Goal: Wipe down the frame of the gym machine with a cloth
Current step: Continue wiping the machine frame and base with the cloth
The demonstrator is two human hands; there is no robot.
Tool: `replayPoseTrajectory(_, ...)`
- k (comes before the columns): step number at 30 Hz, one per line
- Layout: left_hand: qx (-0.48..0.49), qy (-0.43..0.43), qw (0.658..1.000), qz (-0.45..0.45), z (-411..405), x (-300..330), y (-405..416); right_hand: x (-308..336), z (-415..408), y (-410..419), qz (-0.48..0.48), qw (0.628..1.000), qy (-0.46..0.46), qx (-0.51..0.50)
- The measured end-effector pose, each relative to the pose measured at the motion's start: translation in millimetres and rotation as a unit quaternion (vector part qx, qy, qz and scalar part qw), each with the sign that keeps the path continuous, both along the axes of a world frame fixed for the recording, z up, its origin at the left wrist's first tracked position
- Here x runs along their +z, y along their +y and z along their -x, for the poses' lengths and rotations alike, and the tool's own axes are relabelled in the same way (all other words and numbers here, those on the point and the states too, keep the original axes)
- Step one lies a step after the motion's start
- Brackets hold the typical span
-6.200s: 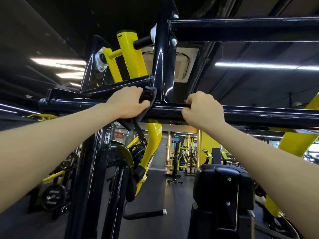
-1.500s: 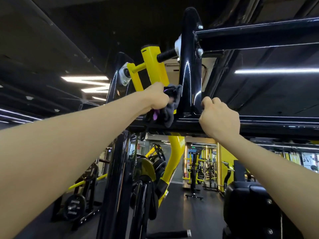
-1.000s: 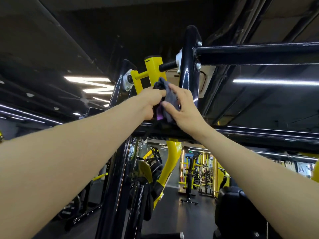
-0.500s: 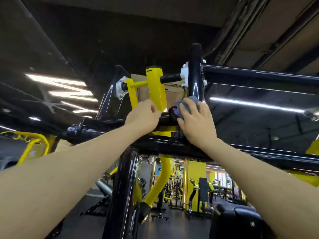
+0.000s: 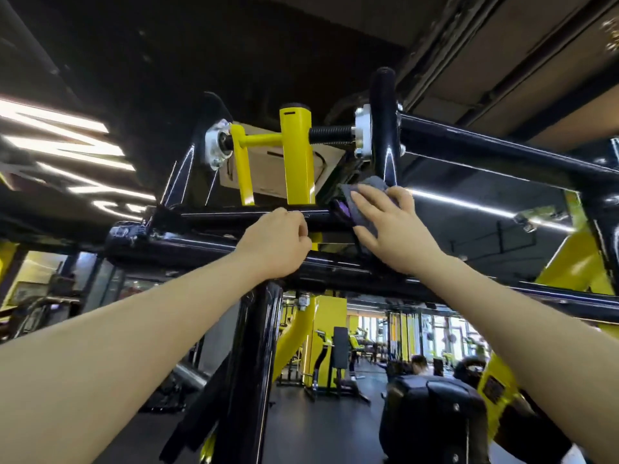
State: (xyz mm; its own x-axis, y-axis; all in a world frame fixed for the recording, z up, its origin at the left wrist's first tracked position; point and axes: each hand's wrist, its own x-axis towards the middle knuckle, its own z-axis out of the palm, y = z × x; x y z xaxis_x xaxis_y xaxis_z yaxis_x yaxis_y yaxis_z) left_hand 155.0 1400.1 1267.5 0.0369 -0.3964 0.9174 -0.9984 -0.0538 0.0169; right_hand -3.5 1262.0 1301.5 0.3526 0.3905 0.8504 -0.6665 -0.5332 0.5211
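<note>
Overhead we see a yellow lever post (image 5: 296, 155) standing upright on its pivot shaft, between the frame's (image 5: 207, 244) black tubes, crowding the space just left of the cloth (image 5: 360, 204). The frame's crossbars run left to right, long axis horizontal. Our right hand (image 5: 390, 229) presses the grey cloth flat against a crossbar beside the upright tube, fingers straight. Our left hand (image 5: 278, 242) seems curled round the near crossbar, though its fingertips are hidden.
</note>
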Motion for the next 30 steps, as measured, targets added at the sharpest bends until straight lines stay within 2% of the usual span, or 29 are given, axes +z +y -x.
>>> replayPoseTrajectory(2, -0.003, 0.009, 1.000, -0.007, 0, 1, 1, -8, 11, -7, 0.004, 0.999, 0.023, 0.022)
replayPoseTrajectory(5, 0.021, -0.016, 1.000, -0.004, 1, -5, -1, -9, 23, 3, -0.033, 0.990, 0.134, -0.033)
replayPoseTrajectory(7, 0.038, -0.031, 0.999, -0.006, 2, -8, -2, -5, 21, 21, -0.037, 0.965, 0.218, -0.143)
replayPoseTrajectory(9, 0.054, -0.043, 0.998, 0.002, 2, -9, -1, -1, 11, 35, -0.037, 0.924, 0.273, -0.264)
replayPoseTrajectory(13, 0.115, -0.109, 0.987, 0.021, 5, -13, 0, 4, -9, 66, -0.011, 0.866, 0.287, -0.409)
replayPoseTrajectory(15, 0.128, -0.123, 0.984, 0.020, 6, -14, 2, 0, -8, 70, -0.017, 0.856, 0.269, -0.441)
replayPoseTrajectory(18, 0.149, -0.141, 0.979, 0.020, 7, -16, 3, -15, 3, 57, 0.018, 0.912, 0.206, -0.353)
replayPoseTrajectory(21, 0.156, -0.158, 0.974, 0.032, 6, -18, 1, -23, 13, 32, 0.061, 0.949, 0.157, -0.267)
replayPoseTrajectory(26, 0.148, -0.156, 0.976, 0.030, 6, -17, 1, -34, 13, 15, 0.021, 0.973, 0.086, -0.213)
replayPoseTrajectory(28, 0.153, -0.157, 0.975, 0.031, 7, -17, 0, -37, 14, 8, -0.018, 0.971, 0.069, -0.227)
replayPoseTrajectory(30, 0.151, -0.151, 0.977, 0.029, 8, -17, -1, -41, 16, 3, -0.061, 0.978, 0.022, -0.200)
